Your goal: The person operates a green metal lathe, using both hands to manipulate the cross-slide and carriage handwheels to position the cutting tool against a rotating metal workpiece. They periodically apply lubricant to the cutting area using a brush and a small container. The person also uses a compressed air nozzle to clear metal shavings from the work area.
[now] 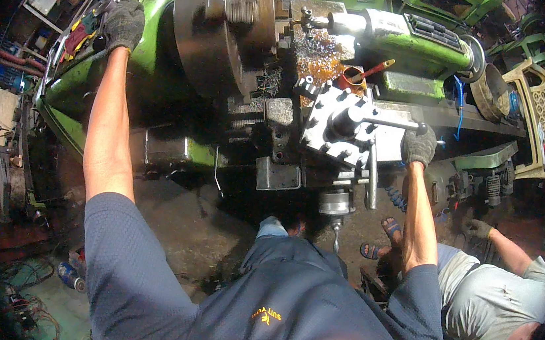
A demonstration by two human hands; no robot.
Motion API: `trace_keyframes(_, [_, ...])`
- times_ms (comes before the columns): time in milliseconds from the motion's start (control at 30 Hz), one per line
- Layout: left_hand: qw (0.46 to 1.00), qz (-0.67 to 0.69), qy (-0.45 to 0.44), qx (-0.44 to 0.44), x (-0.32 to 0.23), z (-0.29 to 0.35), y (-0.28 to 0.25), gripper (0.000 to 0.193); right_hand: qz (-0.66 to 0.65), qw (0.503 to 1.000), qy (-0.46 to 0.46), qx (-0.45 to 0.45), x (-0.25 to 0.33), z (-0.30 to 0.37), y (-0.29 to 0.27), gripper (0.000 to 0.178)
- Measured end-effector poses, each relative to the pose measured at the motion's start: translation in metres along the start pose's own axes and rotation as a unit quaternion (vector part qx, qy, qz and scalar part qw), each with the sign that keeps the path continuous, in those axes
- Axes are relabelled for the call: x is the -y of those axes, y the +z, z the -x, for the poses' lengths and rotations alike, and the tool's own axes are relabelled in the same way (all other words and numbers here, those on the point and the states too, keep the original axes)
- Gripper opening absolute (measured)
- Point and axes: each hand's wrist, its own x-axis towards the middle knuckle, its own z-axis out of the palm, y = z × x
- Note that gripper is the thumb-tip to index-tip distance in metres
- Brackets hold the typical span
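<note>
In front of me stands a green metal lathe. My left hand [125, 26], in a dark grey knit glove, is at the top of the green headstock [157, 38]. Its fingers curl over the far-left edge, and what they hold is hidden. Beside it lies a red and yellow cloth [75, 40]. My right hand [419, 147], gloved alike, is closed round the knob end of the tool post lever [390, 123]. This lever runs out from the square, bolt-studded tool post [337, 127]. Left of the post is the large round chuck [211, 24].
A red pot [350, 78] with a brush [377, 69] stands behind the tool post, near oily metal chips [321, 52]. The tailstock [405, 44] is at the far right. A beige plastic chair [543, 119] stands right. Another person [497, 303] is close by at lower right.
</note>
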Motion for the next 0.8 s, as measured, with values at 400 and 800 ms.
trace_keyframes(400, [0.999,-0.024,0.019,-0.013,0.008,-0.001,0.01,0.018,-0.002,1.0,-0.004,-0.006,0.005,0.0,-0.003,0.028])
trace_keyframes(800, [1.0,-0.018,0.003,0.003,0.01,0.0,0.013,0.018,0.016,1.0,0.016,0.001,0.005,0.0,-0.003,0.029])
